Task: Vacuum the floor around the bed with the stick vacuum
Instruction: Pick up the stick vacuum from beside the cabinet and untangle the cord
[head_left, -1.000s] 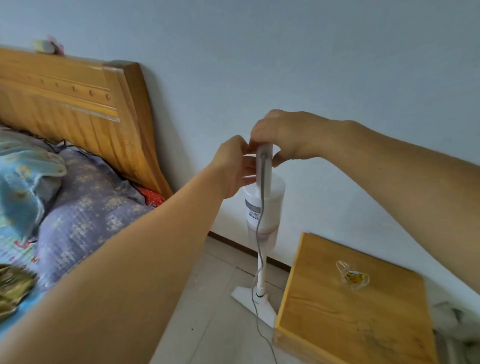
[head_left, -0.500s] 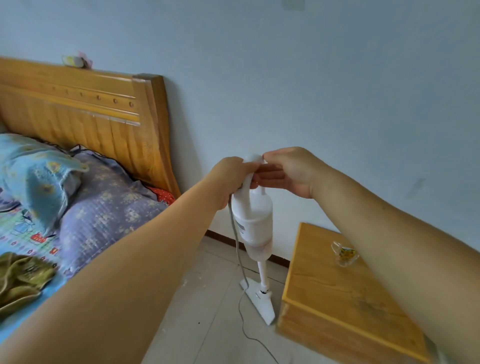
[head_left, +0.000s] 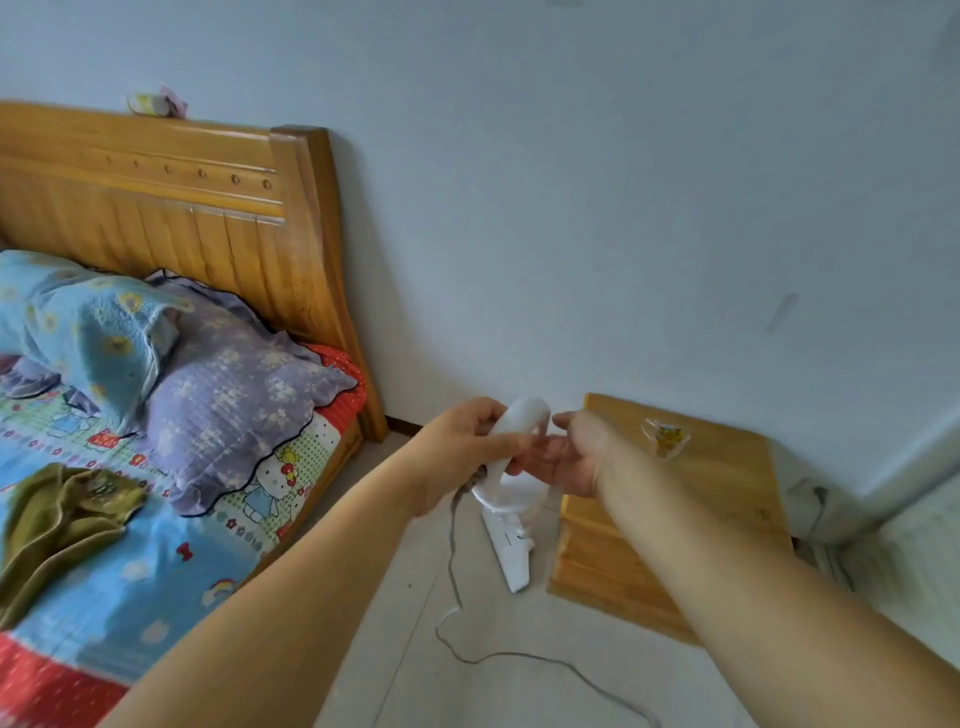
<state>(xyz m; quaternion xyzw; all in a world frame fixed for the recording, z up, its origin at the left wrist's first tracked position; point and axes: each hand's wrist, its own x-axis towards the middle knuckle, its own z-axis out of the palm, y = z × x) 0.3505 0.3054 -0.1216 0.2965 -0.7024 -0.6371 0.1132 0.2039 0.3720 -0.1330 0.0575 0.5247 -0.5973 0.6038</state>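
Head view shows you barely started: your left hand (head_left: 467, 447) grips the stick vacuum (head_left: 511, 486) handle, your right hand (head_left: 569, 460) loosely open beside it, its nozzle on the floor (head_left: 415, 649) between bed (head_left: 156, 415) and nightstand (head_left: 727, 493), sweeping yet to come.

A wooden nightstand (head_left: 727, 467) is sitting right of the grip, a clear trinket (head_left: 665, 435) lying on it; a purple pillow (head_left: 234, 395) is resting far left.
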